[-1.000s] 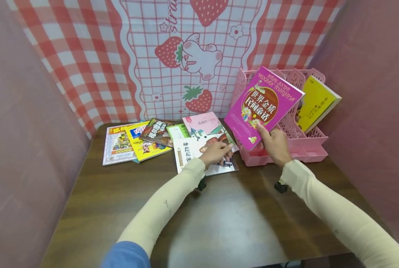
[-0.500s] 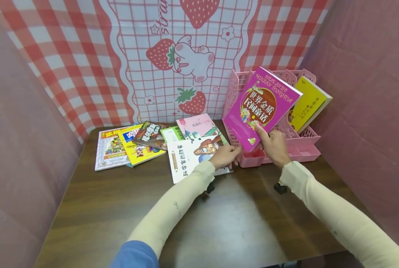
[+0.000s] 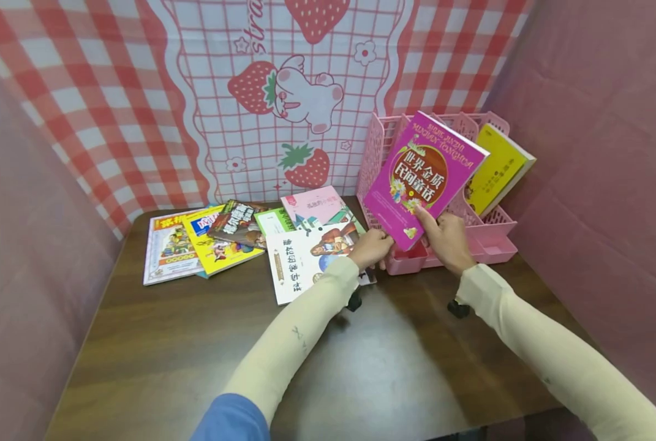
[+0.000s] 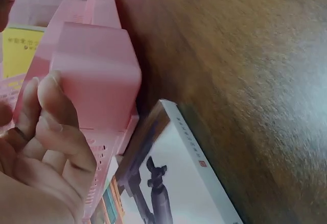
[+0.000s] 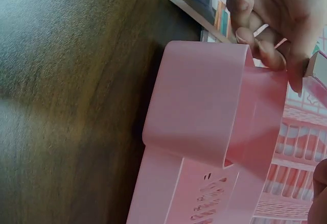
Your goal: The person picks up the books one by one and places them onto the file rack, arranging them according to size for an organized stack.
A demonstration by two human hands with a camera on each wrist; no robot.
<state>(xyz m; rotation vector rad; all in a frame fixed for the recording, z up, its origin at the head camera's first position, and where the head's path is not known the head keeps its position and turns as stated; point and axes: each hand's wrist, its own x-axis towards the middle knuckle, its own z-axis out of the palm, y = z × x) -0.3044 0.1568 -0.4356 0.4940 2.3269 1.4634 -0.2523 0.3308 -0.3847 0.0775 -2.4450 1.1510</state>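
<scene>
My right hand [image 3: 443, 236] grips a magenta book [image 3: 424, 177] by its lower right corner, thumb on the front cover. The book is tilted and raised in front of the pink file rack [image 3: 473, 242]. At the rack's front left corner, my left hand [image 3: 370, 250] has its fingers curled at the rim; the left wrist view shows its fingertips [image 4: 51, 89] against the pink wall. The magenta book's lower corner [image 5: 317, 71] is close to that hand in the right wrist view. A yellow book [image 3: 495, 168] leans in the rack's right compartment.
A white book [image 3: 294, 266] lies left of the rack, with a pink book [image 3: 319, 205] and a green one [image 3: 275, 220] behind. Farther left lie a dark book [image 3: 236, 222], a yellow comic [image 3: 223, 251] and a pale-bordered book [image 3: 168, 248] on the wooden table [image 3: 195, 343].
My left hand has moved right, off the white book to the rack's front left corner. My right hand keeps holding the magenta book in front of the rack. The head view has shifted right.
</scene>
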